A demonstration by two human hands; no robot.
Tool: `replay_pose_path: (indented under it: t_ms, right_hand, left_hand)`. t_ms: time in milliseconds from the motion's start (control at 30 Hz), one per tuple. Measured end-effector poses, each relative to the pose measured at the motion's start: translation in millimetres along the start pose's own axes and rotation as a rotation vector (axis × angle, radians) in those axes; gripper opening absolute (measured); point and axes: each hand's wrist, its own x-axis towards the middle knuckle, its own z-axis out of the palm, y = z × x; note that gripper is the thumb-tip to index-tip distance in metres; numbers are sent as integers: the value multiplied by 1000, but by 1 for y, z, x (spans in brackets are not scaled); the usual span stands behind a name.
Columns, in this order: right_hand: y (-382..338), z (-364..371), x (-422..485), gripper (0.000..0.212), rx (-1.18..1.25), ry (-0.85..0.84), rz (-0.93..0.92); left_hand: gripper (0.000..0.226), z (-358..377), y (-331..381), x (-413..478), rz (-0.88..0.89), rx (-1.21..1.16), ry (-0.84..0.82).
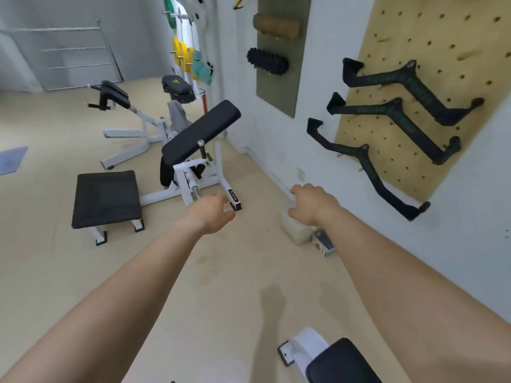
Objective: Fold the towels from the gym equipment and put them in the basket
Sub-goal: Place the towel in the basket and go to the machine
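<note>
A grey towel (177,114) hangs over the white frame of the far machine. A dark cloth (166,171) hangs down the left side of the angled-pad bench (200,131). Both my arms reach forward over the floor. My left hand (213,214) is empty with its fingers loosely apart, just short of the bench's white foot. My right hand (309,205) is empty too, fingers curled downward, above a whitish container (296,230) by the wall. No basket is in view.
A flat black seat pad (106,199) stands left of the bench. A blue sheet (11,160) lies at the far left. Black handles (398,111) hang on a pegboard on the right wall, with foam rollers (266,62) beyond. Another padded machine (331,360) is at my feet.
</note>
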Motion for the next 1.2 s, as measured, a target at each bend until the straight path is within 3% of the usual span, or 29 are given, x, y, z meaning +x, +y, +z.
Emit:
replay_pose_path:
  t_ms: [400, 833, 1200]
  right_hand:
    - [-217, -55, 231, 58, 1, -22, -238]
    - [-351, -28, 557, 44, 13, -128, -370]
    - [-475, -59, 805, 54, -26, -197, -464]
  left_hand:
    - [56, -101, -194, 138, -157, 37, -9]
    - [49, -148, -403, 364, -386, 49, 3]
    - [56, -204, -546, 554, -497, -63, 11]
